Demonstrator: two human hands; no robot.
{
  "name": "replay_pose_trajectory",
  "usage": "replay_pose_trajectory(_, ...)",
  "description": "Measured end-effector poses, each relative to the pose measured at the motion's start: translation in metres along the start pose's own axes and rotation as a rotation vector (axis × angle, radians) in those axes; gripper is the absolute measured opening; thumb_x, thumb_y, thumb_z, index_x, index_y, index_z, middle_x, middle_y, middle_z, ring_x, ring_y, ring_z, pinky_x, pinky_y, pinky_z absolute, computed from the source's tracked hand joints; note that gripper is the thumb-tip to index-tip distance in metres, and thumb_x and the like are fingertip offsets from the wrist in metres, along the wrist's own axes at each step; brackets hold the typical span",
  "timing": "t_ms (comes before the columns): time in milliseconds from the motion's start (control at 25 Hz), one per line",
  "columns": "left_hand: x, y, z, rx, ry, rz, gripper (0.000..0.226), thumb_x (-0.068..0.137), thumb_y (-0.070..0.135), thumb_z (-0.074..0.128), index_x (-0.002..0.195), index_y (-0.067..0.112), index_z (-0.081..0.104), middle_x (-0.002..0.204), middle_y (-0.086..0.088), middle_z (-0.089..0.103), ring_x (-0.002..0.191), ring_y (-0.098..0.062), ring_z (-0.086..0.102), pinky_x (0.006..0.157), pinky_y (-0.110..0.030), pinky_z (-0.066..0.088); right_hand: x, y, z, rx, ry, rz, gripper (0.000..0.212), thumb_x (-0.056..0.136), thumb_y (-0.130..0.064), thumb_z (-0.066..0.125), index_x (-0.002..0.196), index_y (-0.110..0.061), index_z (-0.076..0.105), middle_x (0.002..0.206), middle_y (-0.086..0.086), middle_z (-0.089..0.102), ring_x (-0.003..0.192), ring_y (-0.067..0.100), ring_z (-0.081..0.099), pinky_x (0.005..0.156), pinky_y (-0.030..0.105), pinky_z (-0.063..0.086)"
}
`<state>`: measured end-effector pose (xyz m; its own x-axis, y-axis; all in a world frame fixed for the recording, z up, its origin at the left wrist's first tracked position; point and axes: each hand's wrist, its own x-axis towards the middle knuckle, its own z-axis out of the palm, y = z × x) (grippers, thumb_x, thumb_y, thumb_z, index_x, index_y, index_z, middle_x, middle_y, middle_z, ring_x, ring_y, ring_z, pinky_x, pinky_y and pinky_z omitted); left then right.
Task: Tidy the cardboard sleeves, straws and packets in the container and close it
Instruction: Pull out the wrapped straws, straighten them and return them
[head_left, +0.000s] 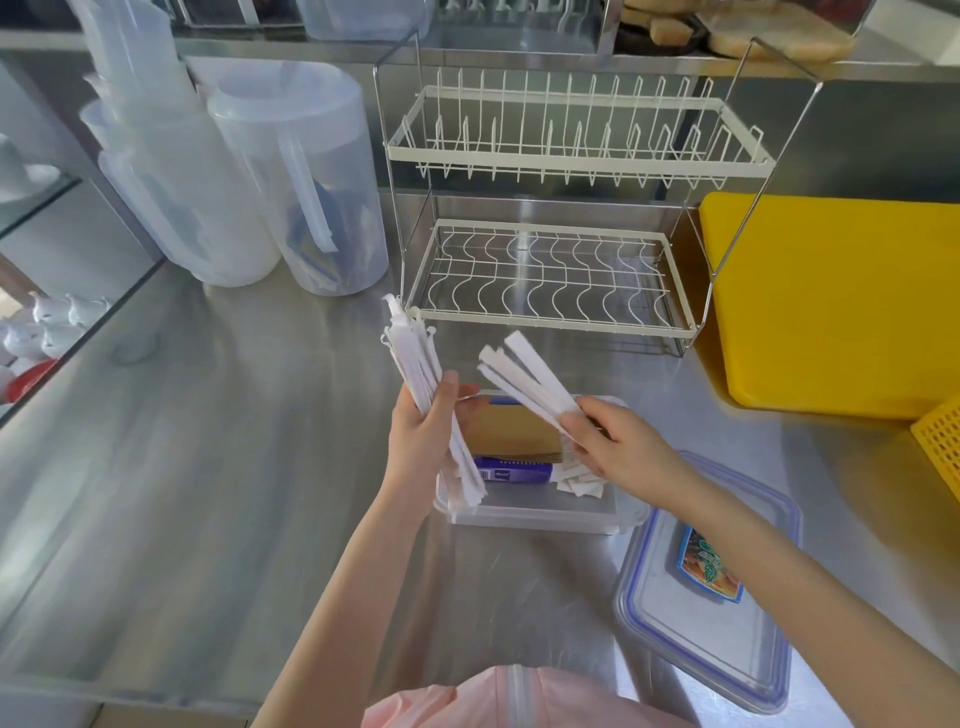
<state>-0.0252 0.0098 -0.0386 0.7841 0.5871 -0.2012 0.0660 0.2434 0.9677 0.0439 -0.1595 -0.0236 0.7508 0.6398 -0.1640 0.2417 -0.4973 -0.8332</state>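
A clear plastic container (530, 512) stands open on the steel counter in front of me. Inside it lie brown cardboard sleeves (511, 426), a purple-and-white packet (511, 472) and small white packets (579, 483). My left hand (423, 431) grips a bundle of paper-wrapped straws (415, 353) upright above the container's left end. My right hand (608, 441) holds a second fan of wrapped straws (524, 379) over the container, pointing up and left. The clear lid with a blue seal (675, 613) lies flat on the counter to the right, with a colourful sticker on it.
A white two-tier wire dish rack (550, 280) stands just behind the container. Translucent plastic pitchers (306, 171) are at the back left. A yellow cutting board (831, 301) and a yellow basket (943, 441) sit on the right. The counter's left edge drops to a glass shelf.
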Motion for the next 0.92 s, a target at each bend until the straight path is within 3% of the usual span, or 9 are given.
replay_pose_trajectory(120,-0.007,0.003,0.013,-0.144,-0.115,0.002,0.028,0.091,0.026,0.047,0.111,0.007,0.053,0.095,-0.01,0.068,0.093,-0.027,0.066,0.079,-0.036,0.055,0.004,-0.015,0.024,0.195,0.063,0.001,0.025,0.096,-0.02,0.038,0.075,-0.013,0.052,0.05,-0.01,0.045,0.041,0.003,0.038,0.041,0.011,0.031)
replay_pose_trajectory(240,-0.011,0.002,0.019,-0.288,-0.218,0.03,0.032,0.09,0.027,0.045,0.113,0.006,0.05,0.084,-0.001,0.074,0.087,-0.017,0.069,0.064,-0.027,0.056,0.004,-0.021,0.044,0.084,0.121,-0.08,0.032,0.097,-0.02,0.035,0.09,0.001,0.058,0.072,0.01,0.056,0.057,0.013,0.05,0.05,0.015,0.035)
replay_pose_trajectory(360,-0.012,0.001,0.022,-0.187,-0.126,0.058,0.026,0.086,0.022,0.056,0.106,0.009,0.046,0.065,0.004,0.066,0.065,-0.011,0.065,0.056,-0.022,0.052,0.001,-0.022,0.046,0.027,0.14,-0.165,0.033,0.097,-0.018,0.033,0.093,0.005,0.057,0.081,0.02,0.059,0.074,0.03,0.056,0.059,0.016,0.042)
replay_pose_trajectory(440,-0.01,0.002,0.025,-0.075,-0.079,0.084,0.027,0.082,0.022,0.062,0.1,0.014,0.043,0.057,0.005,0.057,0.054,-0.009,0.057,0.053,-0.023,0.05,0.0,-0.021,0.041,0.038,0.059,-0.194,0.034,0.097,-0.019,0.033,0.092,0.004,0.058,0.081,0.024,0.061,0.079,0.035,0.057,0.071,0.033,0.046)
replay_pose_trajectory(480,-0.008,0.003,0.027,-0.044,-0.07,0.105,0.024,0.081,0.023,0.062,0.096,0.018,0.044,0.053,0.007,0.055,0.051,-0.008,0.055,0.054,-0.024,0.05,-0.001,-0.019,0.037,0.024,0.057,-0.194,0.035,0.097,-0.02,0.033,0.092,0.002,0.059,0.08,0.022,0.062,0.079,0.033,0.057,0.072,0.037,0.044)
replay_pose_trajectory(560,-0.002,0.007,0.031,0.021,-0.088,0.182,0.013,0.082,0.024,0.062,0.088,0.029,0.05,0.046,0.011,0.054,0.047,-0.006,0.053,0.056,-0.02,0.051,-0.002,-0.012,0.023,-0.002,0.16,-0.13,0.033,0.096,-0.023,0.033,0.097,-0.004,0.061,0.09,0.016,0.064,0.083,0.026,0.057,0.071,0.028,0.039)
replay_pose_trajectory(640,0.0,0.006,0.038,0.104,-0.16,0.254,0.012,0.082,0.023,0.061,0.076,0.031,0.054,0.042,0.012,0.053,0.045,-0.003,0.051,0.054,-0.014,0.047,-0.003,-0.005,0.006,0.009,0.265,-0.048,0.031,0.096,-0.025,0.033,0.108,-0.013,0.059,0.104,0.008,0.062,0.097,0.018,0.056,0.08,0.021,0.037)
replay_pose_trajectory(720,-0.004,-0.003,0.051,0.159,-0.229,0.268,0.016,0.081,0.02,0.063,0.07,0.023,0.052,0.042,0.012,0.054,0.044,0.0,0.052,0.05,-0.01,0.043,-0.004,0.001,-0.012,0.015,0.272,-0.031,0.03,0.097,-0.024,0.031,0.111,-0.017,0.057,0.105,0.003,0.059,0.102,0.018,0.057,0.092,0.032,0.043)
replay_pose_trajectory(920,-0.014,-0.035,0.088,0.279,-0.262,0.309,0.013,0.078,0.023,0.065,0.079,0.022,0.053,0.059,0.012,0.057,0.053,-0.004,0.056,0.049,-0.006,0.04,-0.016,0.007,-0.034,0.107,0.311,-0.06,0.022,0.096,-0.025,0.033,0.1,-0.027,0.054,0.1,-0.002,0.06,0.1,0.017,0.06,0.095,0.04,0.048)
